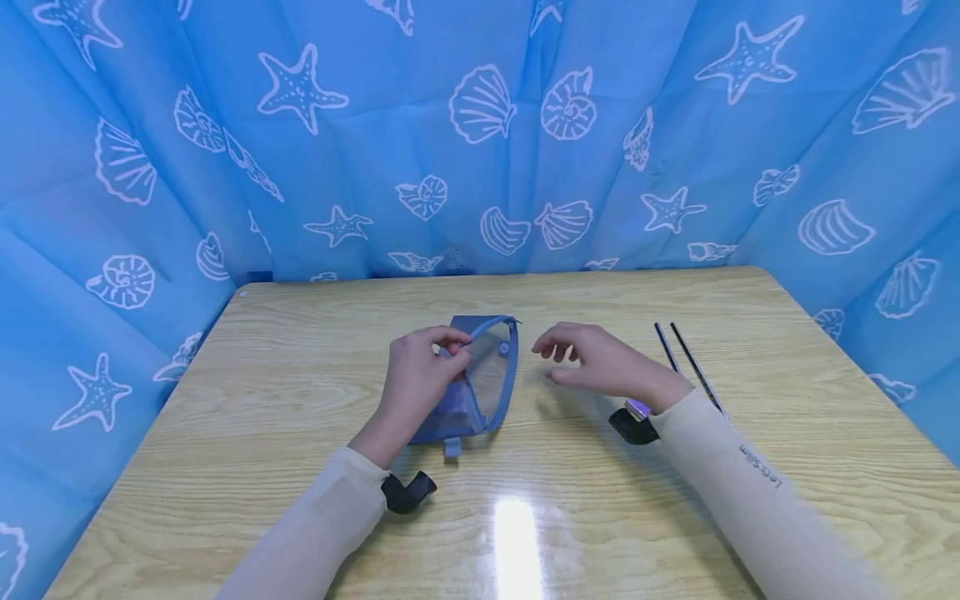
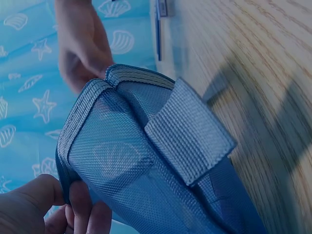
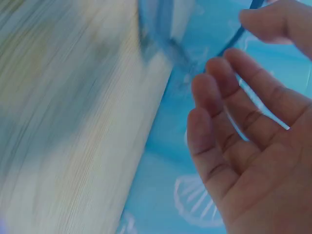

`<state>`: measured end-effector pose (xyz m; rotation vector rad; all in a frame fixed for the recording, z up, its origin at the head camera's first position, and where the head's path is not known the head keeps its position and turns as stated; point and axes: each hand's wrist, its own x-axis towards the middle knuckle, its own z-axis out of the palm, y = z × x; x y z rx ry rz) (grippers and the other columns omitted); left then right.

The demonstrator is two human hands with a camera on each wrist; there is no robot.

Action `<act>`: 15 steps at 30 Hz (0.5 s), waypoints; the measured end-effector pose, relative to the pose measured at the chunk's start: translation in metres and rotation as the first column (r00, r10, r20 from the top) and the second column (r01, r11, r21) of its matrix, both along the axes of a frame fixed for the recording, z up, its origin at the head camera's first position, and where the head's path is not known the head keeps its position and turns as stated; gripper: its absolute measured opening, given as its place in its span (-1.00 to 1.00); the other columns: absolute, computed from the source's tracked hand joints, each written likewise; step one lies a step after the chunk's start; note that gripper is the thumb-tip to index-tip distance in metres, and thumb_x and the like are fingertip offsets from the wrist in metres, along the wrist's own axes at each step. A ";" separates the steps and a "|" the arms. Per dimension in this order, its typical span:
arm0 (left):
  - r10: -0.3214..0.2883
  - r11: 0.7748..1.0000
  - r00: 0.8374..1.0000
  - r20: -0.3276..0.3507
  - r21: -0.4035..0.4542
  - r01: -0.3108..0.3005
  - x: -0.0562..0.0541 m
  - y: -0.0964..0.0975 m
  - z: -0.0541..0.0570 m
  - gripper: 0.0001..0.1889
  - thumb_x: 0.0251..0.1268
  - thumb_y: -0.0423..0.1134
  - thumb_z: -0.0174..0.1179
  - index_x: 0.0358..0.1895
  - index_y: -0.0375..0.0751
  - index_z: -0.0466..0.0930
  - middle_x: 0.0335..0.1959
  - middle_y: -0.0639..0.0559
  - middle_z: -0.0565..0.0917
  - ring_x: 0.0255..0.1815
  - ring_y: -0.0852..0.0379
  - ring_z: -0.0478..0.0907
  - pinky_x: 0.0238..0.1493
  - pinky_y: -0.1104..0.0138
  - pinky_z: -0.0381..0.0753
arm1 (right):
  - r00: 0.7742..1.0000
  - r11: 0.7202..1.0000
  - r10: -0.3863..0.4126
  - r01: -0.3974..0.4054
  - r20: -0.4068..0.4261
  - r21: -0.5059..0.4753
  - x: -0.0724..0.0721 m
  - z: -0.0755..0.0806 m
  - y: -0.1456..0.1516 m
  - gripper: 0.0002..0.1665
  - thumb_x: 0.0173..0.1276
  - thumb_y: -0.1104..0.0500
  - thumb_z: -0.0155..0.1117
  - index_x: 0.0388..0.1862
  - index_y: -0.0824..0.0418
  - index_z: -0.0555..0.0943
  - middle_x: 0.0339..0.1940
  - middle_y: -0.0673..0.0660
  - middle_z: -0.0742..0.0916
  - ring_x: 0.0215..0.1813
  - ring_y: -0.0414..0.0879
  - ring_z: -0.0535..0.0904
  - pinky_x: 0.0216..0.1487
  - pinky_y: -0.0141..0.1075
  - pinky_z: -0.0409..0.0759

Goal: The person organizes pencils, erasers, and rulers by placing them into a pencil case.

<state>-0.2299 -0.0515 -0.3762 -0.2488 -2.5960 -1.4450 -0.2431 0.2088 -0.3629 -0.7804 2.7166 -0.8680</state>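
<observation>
A blue mesh zip pouch (image 1: pixel 504 392) stands on the table with its zipped mouth spread wide, facing right. My left hand (image 1: pixel 431 362) pinches the mouth's edge between thumb and fingers; the left wrist view shows the same grip beside the mesh (image 2: pixel 112 146) and a woven side tab (image 2: pixel 190 131). Something purplish shows faintly through the mesh. To the right of the pouch, my right hand (image 1: pixel 592 358) hovers with loosely bent fingers and nothing in them. In the right wrist view, its palm (image 3: pixel 273 170) faces the camera, apart from the blurred pouch.
Two slim dark sticks (image 1: pixel 693 362), pencil-like, lie at the right, partly behind the right forearm. A small purple item (image 1: pixel 637 408) peeks out by the right wrist, mostly hidden. A blue shell-patterned curtain (image 1: pixel 450 167) hangs behind the wooden table (image 1: pixel 300 333).
</observation>
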 end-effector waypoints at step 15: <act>0.009 1.000 1.000 0.019 -0.012 -0.009 0.001 0.003 0.000 -0.88 0.20 -0.26 0.27 -0.25 -0.01 0.77 -0.48 0.14 0.64 -0.62 0.29 0.63 -0.53 0.36 0.63 | 0.997 0.988 -0.080 0.080 -0.006 0.133 0.040 -0.001 0.094 -0.56 0.25 0.30 0.32 0.13 0.21 0.56 0.08 0.13 0.63 0.01 0.03 0.53 -0.03 0.00 0.54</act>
